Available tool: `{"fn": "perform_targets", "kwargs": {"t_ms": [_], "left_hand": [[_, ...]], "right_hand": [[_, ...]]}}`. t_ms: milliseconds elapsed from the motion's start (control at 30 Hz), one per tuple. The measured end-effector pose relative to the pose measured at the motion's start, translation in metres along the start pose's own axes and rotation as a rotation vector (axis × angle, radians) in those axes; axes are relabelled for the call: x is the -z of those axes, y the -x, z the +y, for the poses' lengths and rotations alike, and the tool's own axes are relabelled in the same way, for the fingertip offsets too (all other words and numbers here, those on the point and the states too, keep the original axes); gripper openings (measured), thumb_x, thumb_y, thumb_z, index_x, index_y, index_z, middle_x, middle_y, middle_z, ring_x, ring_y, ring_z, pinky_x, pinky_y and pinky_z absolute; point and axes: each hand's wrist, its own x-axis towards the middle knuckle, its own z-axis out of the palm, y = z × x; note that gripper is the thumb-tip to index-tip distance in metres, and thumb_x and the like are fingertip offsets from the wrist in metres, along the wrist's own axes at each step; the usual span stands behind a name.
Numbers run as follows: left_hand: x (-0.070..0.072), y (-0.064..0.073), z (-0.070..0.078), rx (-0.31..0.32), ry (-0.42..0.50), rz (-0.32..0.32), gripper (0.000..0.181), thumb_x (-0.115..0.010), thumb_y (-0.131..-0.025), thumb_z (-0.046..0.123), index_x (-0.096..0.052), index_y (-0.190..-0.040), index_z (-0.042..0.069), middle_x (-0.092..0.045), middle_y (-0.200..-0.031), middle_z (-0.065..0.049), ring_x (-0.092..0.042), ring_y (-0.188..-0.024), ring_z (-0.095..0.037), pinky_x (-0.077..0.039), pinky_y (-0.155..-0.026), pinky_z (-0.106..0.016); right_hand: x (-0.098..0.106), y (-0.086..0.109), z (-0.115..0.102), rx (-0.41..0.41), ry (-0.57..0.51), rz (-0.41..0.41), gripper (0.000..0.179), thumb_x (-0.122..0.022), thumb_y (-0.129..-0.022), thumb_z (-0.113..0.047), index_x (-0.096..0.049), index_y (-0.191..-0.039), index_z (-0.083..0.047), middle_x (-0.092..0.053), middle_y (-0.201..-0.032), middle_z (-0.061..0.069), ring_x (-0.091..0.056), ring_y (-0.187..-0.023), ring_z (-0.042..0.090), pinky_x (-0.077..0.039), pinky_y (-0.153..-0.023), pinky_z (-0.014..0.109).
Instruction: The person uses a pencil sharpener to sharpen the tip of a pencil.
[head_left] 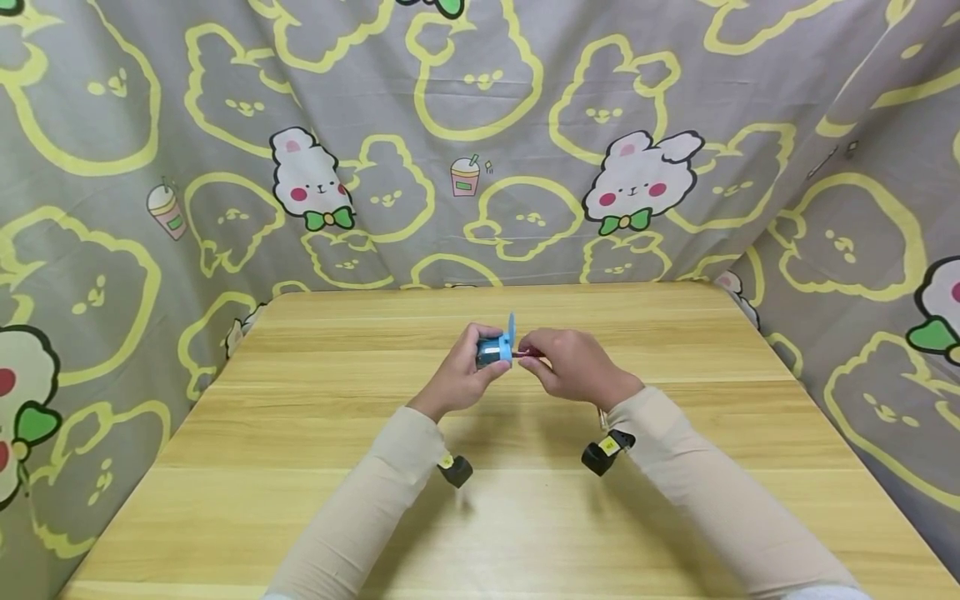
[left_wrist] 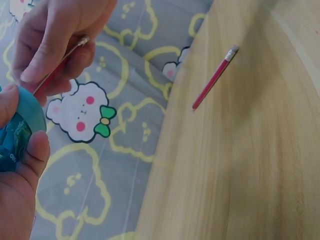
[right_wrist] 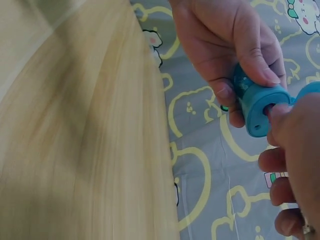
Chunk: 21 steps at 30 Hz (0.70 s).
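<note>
Over the table, my left hand (head_left: 459, 377) grips a blue pencil sharpener (head_left: 491, 352) with a see-through body, its flip lid (head_left: 512, 327) raised. My right hand (head_left: 573, 362) pinches a red pencil (head_left: 531, 352), its front end in a hole of the sharpener, as the right wrist view shows. A second hole beside it is bare. The held pencil's metal-banded end (left_wrist: 83, 40) sticks out among the right fingers in the left wrist view. Its point is hidden inside the sharpener.
Another red pencil (left_wrist: 215, 79) with a pale eraser lies on the wooden table (head_left: 337, 350). A grey patterned cloth (head_left: 480, 225) hangs behind the table and along its sides. Black wrist cameras (head_left: 600, 457) hang below both forearms.
</note>
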Motion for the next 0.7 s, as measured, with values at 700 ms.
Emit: {"fn": "perform_targets", "kwargs": {"t_ms": [700], "left_hand": [[0.0044,0.0031,0.0009,0.046,-0.014,0.026,0.041,-0.054,-0.092,0.013,-0.033,-0.125,0.004,-0.042,-0.119,-0.014,-0.05,-0.1,-0.022,-0.046,-0.081,-0.032]], "right_hand": [[0.0047,0.0025,0.0013,-0.027,0.027,-0.015,0.007,-0.067,-0.082,-0.013,-0.062,-0.087,-0.01,-0.057,-0.079,-0.003,-0.055,-0.068,0.008,-0.047,-0.059,0.024]]}}
